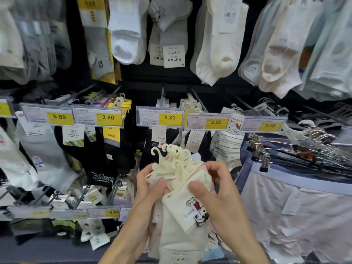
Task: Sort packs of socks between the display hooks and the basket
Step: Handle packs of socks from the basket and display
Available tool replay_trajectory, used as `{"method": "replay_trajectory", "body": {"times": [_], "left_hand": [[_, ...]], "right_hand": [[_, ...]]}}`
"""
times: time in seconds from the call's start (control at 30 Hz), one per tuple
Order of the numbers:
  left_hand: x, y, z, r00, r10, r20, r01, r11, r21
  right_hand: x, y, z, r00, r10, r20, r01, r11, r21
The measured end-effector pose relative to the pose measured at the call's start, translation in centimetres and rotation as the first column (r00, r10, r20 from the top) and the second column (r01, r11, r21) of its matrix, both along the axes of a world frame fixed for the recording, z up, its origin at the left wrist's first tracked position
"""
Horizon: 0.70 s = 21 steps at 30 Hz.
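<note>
Holding a bundle of sock packs (177,242) straight below the 5.80 price tag (160,117), the person has both hands on it in the head view. The left hand (150,187) curls round the bundle's left edge with its thumb pressed on the front. The right hand (219,189) grips the opposite edge, its thumb on the front pack (190,206), a cream pair with a cartoon print, and its fingers curled over the top. A crowded fan of cream plastic hangers (171,159) sticks up out of the bundle toward the tag. Bare display hooks (199,101) slant out above and to the right of the tag, and Hello Kitty socks (231,147) hang below it to the right. No basket is in view.

The main risk, as I judge it, is the hangers. They overlap so closely that lifting one pack could drag its neighbours along and spill them below. The packs are soft and slippery-looking, so easing either grip to pick one out may let the whole stack slide. A hanger could also snag on the price tags when it is raised to a hook. With the basket unseen, a blind drop could miss it.
</note>
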<state>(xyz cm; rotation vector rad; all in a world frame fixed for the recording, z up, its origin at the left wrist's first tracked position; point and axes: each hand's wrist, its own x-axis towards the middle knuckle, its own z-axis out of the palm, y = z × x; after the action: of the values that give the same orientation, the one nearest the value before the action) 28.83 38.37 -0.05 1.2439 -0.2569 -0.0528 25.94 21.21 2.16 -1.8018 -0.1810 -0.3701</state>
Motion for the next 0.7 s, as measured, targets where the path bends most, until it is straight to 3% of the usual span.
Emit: {"method": "replay_trajectory", "body": {"times": [0.13, 0.2, 0.37, 0.57, 0.7], "left_hand": [[0.1, -0.1, 1.6, 0.997, 0.053, 0.058, -0.052, 0.999, -0.017], [-0.5, 0.1, 2.6, 0.995, 0.005, 0.099, -0.004, 1.000, -0.010], [-0.5, 0.5, 7.8, 0.980, 0.108, 0.165, -0.109, 0.994, -0.007], [0.4, 1.0, 14.5, 0.954, 0.145, 0.262, -0.140, 0.989, -0.040], [1.4, 1.7, 17.8, 0.967, 0.150, 0.203, -0.144, 0.989, -0.045]], "right_hand": [[0.4, -0.1, 1.2, 0.999, 0.007, 0.052, -0.013, 0.994, 0.106], [0.7, 0.1, 2.5, 0.995, 0.022, 0.095, -0.029, 0.996, 0.079], [1.0, 0.9, 8.1, 0.969, 0.051, 0.241, -0.030, 0.996, -0.088], [1.5, 1.7, 15.0, 0.927, 0.078, 0.367, -0.060, 0.996, -0.060], [2.3, 1.7, 18.4, 0.910, 0.160, 0.384, -0.152, 0.987, -0.050]]}}
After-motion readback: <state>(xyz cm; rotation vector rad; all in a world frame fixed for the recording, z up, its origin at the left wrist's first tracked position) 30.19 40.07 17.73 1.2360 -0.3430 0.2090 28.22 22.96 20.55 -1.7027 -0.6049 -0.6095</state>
